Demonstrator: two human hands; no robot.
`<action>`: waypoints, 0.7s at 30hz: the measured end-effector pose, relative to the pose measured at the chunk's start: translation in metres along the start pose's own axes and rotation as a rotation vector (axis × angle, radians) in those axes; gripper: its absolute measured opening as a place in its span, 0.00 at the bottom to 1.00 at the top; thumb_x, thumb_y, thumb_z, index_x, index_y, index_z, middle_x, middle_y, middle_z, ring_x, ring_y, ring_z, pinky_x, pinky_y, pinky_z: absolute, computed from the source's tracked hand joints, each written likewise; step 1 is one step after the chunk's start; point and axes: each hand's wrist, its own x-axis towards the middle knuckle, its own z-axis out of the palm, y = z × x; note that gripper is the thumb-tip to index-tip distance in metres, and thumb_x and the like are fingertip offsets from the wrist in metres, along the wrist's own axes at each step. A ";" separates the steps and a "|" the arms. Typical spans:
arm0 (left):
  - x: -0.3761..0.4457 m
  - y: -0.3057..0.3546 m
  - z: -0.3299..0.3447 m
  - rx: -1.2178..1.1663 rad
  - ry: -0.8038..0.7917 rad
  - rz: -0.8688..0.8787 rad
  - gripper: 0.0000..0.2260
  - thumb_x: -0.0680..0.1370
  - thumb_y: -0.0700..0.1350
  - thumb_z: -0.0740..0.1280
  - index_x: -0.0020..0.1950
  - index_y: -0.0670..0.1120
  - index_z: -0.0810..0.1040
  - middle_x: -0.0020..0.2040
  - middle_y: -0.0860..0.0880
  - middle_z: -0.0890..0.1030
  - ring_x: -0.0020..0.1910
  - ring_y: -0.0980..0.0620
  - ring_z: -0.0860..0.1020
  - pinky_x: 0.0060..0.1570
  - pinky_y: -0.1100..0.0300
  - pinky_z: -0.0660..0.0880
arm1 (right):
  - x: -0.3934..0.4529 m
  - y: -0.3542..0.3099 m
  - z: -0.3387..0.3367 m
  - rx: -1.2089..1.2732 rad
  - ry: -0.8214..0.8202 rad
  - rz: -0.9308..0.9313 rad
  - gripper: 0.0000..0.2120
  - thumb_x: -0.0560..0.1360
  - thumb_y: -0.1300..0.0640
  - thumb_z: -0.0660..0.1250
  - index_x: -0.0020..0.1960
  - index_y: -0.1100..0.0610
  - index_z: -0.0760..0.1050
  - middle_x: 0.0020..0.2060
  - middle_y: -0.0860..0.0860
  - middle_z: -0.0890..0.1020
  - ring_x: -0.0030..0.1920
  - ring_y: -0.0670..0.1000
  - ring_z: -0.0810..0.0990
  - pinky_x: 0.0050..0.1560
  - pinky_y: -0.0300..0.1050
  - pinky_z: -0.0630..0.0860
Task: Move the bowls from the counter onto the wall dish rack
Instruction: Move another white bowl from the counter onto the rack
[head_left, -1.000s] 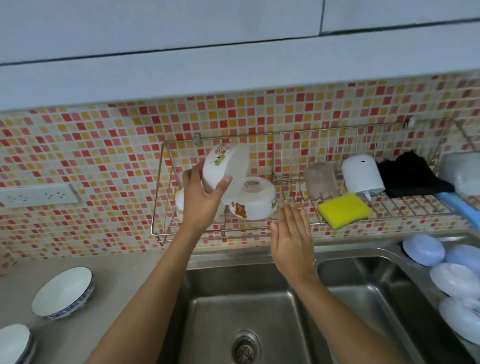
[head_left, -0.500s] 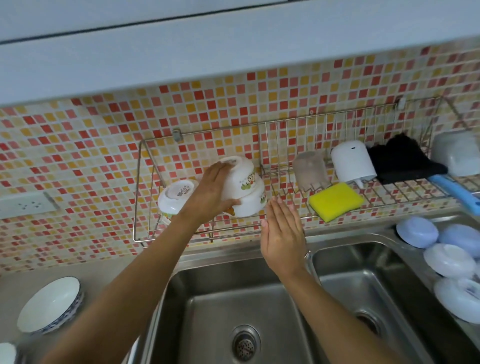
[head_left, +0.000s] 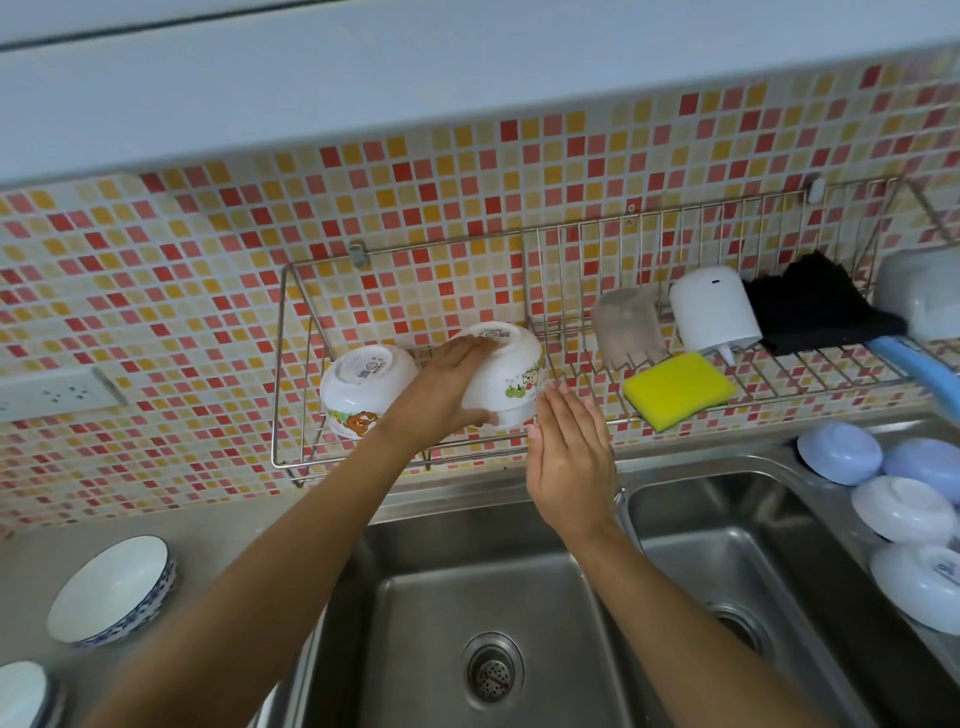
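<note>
Left hand sets an upside-down bowl on the wall rack while the right hand waits open beside it.

The left hand (head_left: 447, 384) is wrapped over a white cartoon-printed bowl (head_left: 511, 374), fingers across its upturned base and thumb under the rim, holding it upside down in the left part of the wire rack (head_left: 296, 364); it seems to sit on top of another bowl, though that one is mostly hidden. Just to its left, a second white bowl (head_left: 363, 389) with a bear print lies tilted in the rack. The right hand (head_left: 569, 457) is open and flat, holding nothing, fingertips near the held bowl's rim. A blue-rimmed bowl (head_left: 111, 590) sits on the counter (head_left: 218, 530) at lower left, another (head_left: 21, 693) at the frame's corner. A yellow sponge (head_left: 678, 389) rests further right on the rack.
</note>
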 end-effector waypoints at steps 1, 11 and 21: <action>-0.001 0.000 0.001 -0.009 0.009 -0.001 0.38 0.69 0.54 0.75 0.74 0.48 0.63 0.73 0.47 0.66 0.73 0.47 0.62 0.72 0.53 0.58 | 0.000 0.000 0.000 -0.001 -0.003 0.000 0.18 0.80 0.58 0.59 0.65 0.65 0.76 0.65 0.59 0.78 0.68 0.56 0.74 0.75 0.54 0.61; -0.005 -0.010 0.007 -0.114 0.069 -0.115 0.25 0.75 0.55 0.67 0.71 0.52 0.70 0.73 0.49 0.68 0.74 0.47 0.63 0.72 0.46 0.61 | -0.001 0.000 0.001 0.022 -0.018 0.009 0.18 0.82 0.57 0.56 0.66 0.65 0.75 0.65 0.59 0.78 0.68 0.56 0.74 0.74 0.55 0.63; -0.020 -0.009 -0.008 0.017 0.196 -0.285 0.23 0.81 0.58 0.54 0.74 0.52 0.63 0.77 0.50 0.61 0.76 0.49 0.57 0.74 0.48 0.57 | 0.013 -0.014 -0.014 0.058 -0.168 0.151 0.18 0.80 0.55 0.59 0.65 0.63 0.77 0.63 0.57 0.80 0.67 0.54 0.75 0.74 0.56 0.63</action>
